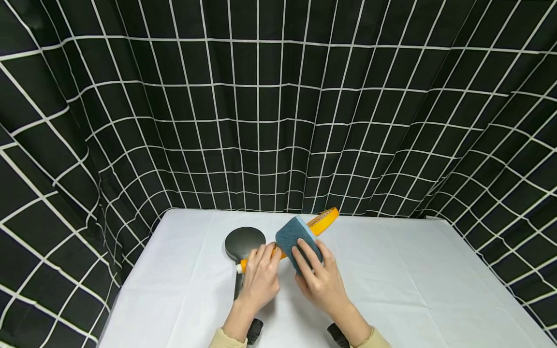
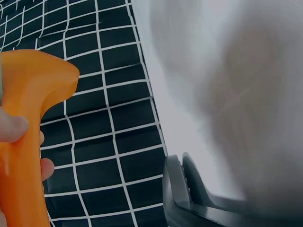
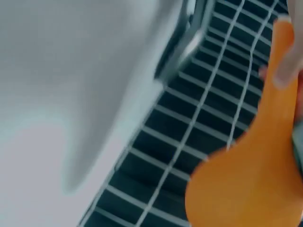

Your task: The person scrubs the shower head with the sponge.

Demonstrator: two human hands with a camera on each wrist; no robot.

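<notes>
In the head view my left hand (image 1: 262,279) grips the handle of an orange brush (image 1: 324,221), its white-tipped end sticking out on the left. The brush slants up to the right, with brownish bristles on its oval head. My right hand (image 1: 323,281) holds a blue-grey scouring sponge (image 1: 292,238) against the brush, hiding its middle part. From the left wrist, the orange handle (image 2: 23,94) shows with fingertips around it. The right wrist view shows the smooth rounded back of the brush (image 3: 246,184), with a bit of sponge at the right edge.
A dark grey round-headed utensil (image 1: 245,241) with a long handle lies on the white tabletop (image 1: 413,270), just left of and partly behind my left hand. Black curtains with a white grid (image 1: 270,106) stand around the table's back and sides.
</notes>
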